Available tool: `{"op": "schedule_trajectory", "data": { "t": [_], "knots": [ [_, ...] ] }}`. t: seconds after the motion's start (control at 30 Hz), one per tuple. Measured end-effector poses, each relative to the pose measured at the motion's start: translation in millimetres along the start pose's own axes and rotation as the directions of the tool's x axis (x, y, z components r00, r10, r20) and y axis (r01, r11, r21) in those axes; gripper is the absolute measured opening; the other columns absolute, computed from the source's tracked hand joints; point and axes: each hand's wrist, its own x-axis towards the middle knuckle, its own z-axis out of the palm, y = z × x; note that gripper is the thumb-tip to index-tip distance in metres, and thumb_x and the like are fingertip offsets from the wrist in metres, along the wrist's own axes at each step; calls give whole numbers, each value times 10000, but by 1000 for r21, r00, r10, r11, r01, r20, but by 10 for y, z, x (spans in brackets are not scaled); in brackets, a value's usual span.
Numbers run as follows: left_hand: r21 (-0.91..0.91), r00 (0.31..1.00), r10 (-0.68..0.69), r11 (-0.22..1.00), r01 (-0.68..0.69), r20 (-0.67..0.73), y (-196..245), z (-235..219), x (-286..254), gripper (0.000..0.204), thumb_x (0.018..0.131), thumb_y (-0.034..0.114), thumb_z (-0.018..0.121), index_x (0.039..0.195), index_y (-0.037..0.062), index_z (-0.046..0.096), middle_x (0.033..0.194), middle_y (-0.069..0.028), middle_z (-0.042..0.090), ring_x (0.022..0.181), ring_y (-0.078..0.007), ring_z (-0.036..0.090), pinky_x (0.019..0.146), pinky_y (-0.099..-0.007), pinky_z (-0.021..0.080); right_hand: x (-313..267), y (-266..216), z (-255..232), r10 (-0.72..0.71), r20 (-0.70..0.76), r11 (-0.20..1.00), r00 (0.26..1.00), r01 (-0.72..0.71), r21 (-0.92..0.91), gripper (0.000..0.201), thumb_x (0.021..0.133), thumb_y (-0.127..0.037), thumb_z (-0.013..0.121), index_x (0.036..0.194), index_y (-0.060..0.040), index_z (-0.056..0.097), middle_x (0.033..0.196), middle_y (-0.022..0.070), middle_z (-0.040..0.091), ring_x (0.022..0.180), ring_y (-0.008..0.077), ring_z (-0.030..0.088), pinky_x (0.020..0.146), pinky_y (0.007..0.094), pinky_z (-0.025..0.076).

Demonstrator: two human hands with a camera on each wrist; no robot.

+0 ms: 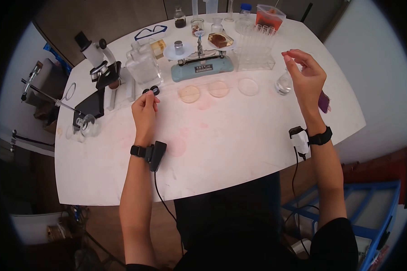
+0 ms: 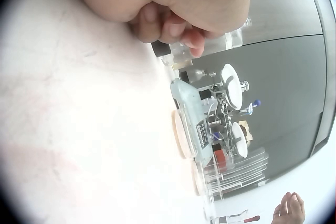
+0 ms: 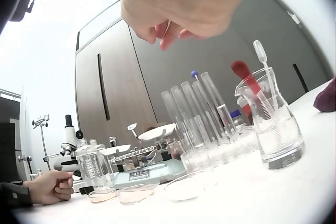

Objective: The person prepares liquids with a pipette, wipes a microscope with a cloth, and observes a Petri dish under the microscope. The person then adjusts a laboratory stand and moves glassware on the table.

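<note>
My left hand (image 1: 144, 113) is low over the table at the left, its fingers curled. At its thumb and forefinger is a small black-rimmed lens (image 1: 155, 90), which they pinch; the left wrist view shows a black cylindrical part (image 2: 161, 49) just past the curled fingers. My right hand (image 1: 308, 74) is raised at the right, above a small glass beaker (image 1: 283, 85), thumb and fingertips together. A thin pale edge (image 3: 166, 27) shows between these fingertips, and I cannot tell what it is. The beaker holds clear liquid, a red-bulbed dropper (image 3: 252, 79) and a plastic pipette (image 3: 265, 58).
Three petri dishes (image 1: 189, 94) lie in a row before a blue balance (image 1: 201, 68). A test tube rack (image 1: 255, 63) stands right of it. Clear bottles (image 1: 142, 67) and a microscope (image 1: 99, 63) are at the left; a purple cloth (image 1: 324, 102) lies at the right.
</note>
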Motion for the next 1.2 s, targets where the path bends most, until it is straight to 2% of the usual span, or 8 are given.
{"op": "schedule_trajectory", "data": {
  "t": [0.17,0.27,0.47,0.83,0.93,1.03,1.17,1.2],
  "knots": [
    [14,1000,23,1000,-23,-7,-8,0,-3,391,980,275,534,685,25,591,557,40,445,499,-39,354,468,-221,266,-156,148,394,73,136,995,988,-81,56,132,822,-62,694,940,-5,696,941,51,713,855,113,642,741,235,465],
    [-1,1000,-16,1000,16,-2,38,5,-17,366,974,261,541,691,34,591,558,44,440,500,-35,345,465,-219,258,-174,286,548,332,250,934,910,-353,44,223,789,-44,695,1004,6,665,950,85,711,840,124,660,719,243,478],
    [4,1000,-22,1000,22,-15,21,9,-8,343,965,261,561,695,51,583,572,53,432,503,-28,331,461,-211,238,-308,497,563,477,219,864,851,-499,59,316,771,-59,724,1070,-3,640,1001,91,700,928,151,664,751,247,471],
    [-26,997,-56,998,55,-46,80,57,-13,267,945,217,601,728,64,584,584,58,443,501,-21,349,454,-196,236,-367,527,522,384,294,922,875,-347,-172,496,736,-149,770,1190,-63,591,1130,98,657,1106,218,593,873,374,457],
    [-173,992,-116,979,108,-41,125,1,-25,237,932,177,614,746,34,582,624,15,524,519,-55,452,460,-210,340,-378,576,553,380,324,925,866,-347,-155,507,737,-158,770,1201,-71,586,1147,104,649,1108,235,589,880,377,455],
    [-220,996,12,975,-32,-89,230,-103,41,167,921,123,596,786,26,599,694,-19,553,535,-86,466,489,-233,355,-361,590,536,386,308,922,869,-362,-136,467,769,-172,750,1196,-71,589,1148,100,651,1101,228,590,871,370,453],
    [-264,931,137,936,-233,-339,516,-363,170,95,914,82,551,938,-4,585,847,-90,633,758,-184,640,684,-313,528,-361,625,536,410,251,912,877,-402,-85,356,827,-176,709,1151,-58,618,1125,88,663,1084,197,597,823,331,444],
    [-266,935,138,936,-231,-325,594,-498,186,194,903,86,553,1055,-31,525,1060,-149,592,940,-240,636,804,-363,549,-353,629,543,409,234,912,882,-403,-73,337,834,-174,703,1140,-57,624,1118,84,666,1076,190,601,813,317,442]
  ]
}}
